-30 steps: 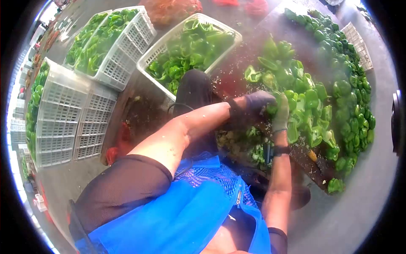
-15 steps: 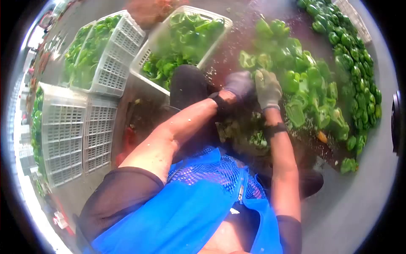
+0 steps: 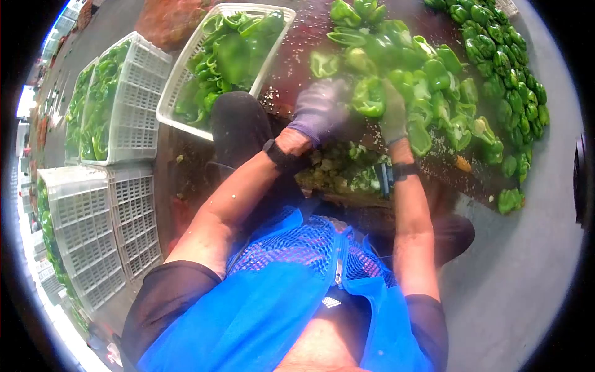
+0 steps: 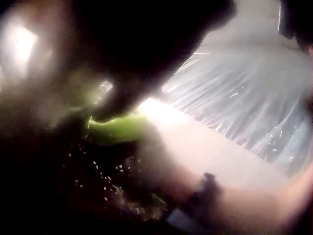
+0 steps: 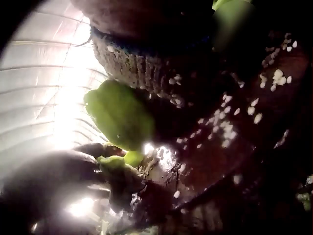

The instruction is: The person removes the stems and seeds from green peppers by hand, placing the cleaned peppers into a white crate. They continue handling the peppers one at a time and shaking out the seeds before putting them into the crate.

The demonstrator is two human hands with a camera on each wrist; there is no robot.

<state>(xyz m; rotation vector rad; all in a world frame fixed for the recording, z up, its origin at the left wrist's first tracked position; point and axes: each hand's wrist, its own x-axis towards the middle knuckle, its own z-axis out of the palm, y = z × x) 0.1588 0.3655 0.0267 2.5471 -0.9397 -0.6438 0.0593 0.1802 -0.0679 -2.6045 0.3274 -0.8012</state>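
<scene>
My left hand, in a purple glove, is blurred over the red-brown board. In the right wrist view its dark fingers close on a small pale green pepper piece. My right hand, in a pale glove, grips a green bell pepper whose cut, hollow side shows in the head view. Its ribbed cuff hides part of the grip in the right wrist view. The two hands stand a short way apart. A pile of opened green peppers lies just right of the right hand.
White seeds are scattered over the board. Uncut peppers form a long row at the far right. A white basket of cut peppers stands front left, with more crates beyond it. Trimmings lie below the hands.
The hands were together on the board half a second ago. My left hand is now apart from the right, which holds a hollowed pepper turned toward the camera. The head view has shifted.
</scene>
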